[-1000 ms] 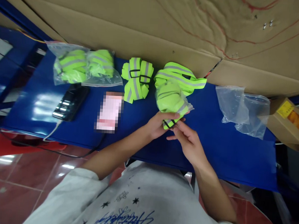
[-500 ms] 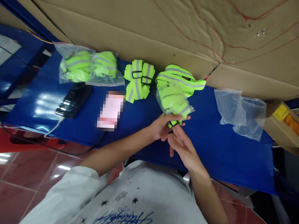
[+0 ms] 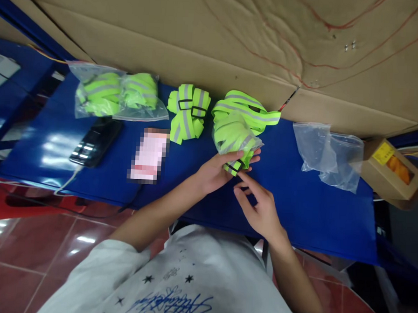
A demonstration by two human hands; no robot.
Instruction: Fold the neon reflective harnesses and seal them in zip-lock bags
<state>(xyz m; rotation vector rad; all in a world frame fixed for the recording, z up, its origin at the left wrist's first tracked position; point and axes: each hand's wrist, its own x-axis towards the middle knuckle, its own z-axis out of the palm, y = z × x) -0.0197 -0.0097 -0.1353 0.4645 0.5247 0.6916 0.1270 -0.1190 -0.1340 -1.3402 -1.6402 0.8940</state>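
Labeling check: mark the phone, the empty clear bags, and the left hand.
phone [image 3: 95, 142], head view, middle of its dark screen.
empty clear bags [image 3: 326, 154], head view, centre of the crumpled plastic.
left hand [image 3: 217, 168], head view, back of the hand gripping a bagged strap bundle.

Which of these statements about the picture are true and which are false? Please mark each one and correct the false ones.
1. The left hand holds a neon yellow reflective strap bundle in a clear plastic bag. True.
2. The right hand grips that bundle firmly. False: only a fingertip reaches its lower end; the hand is open.
3. A black phone lies on the blue table, at the left. True.
4. The empty clear plastic bags lie left of the phone. False: they lie at the right, beside a brown cardboard box with an orange window.
5. Two more bagged strap bundles lie at the back left. True.
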